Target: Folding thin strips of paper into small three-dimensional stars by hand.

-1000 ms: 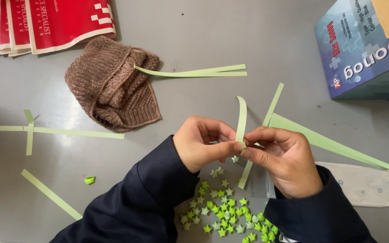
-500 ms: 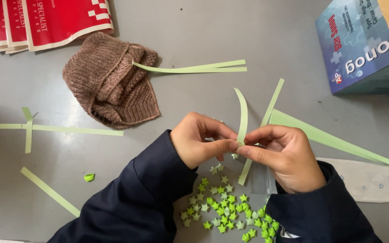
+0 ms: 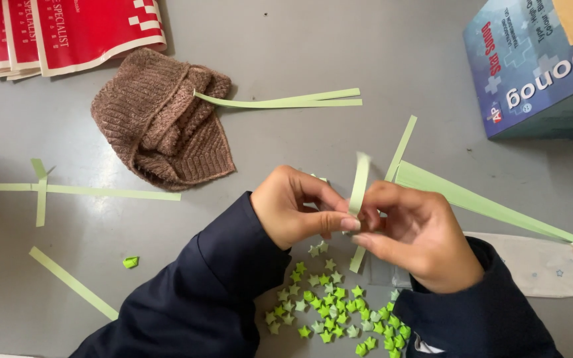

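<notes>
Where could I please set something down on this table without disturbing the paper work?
Free: the grey patch between the knitted hat and the blue box, above the paper strips. Crowded: below the hands, around the green star pile.

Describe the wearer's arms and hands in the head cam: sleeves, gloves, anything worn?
Both hands are bare: no gloves, and no rings or watch visible on the left hand or the right hand. Both arms wear long dark navy sleeves: left sleeve, right sleeve. The fabric is plain and smooth, with no markings visible, and the cuffs end at the wrists.
</notes>
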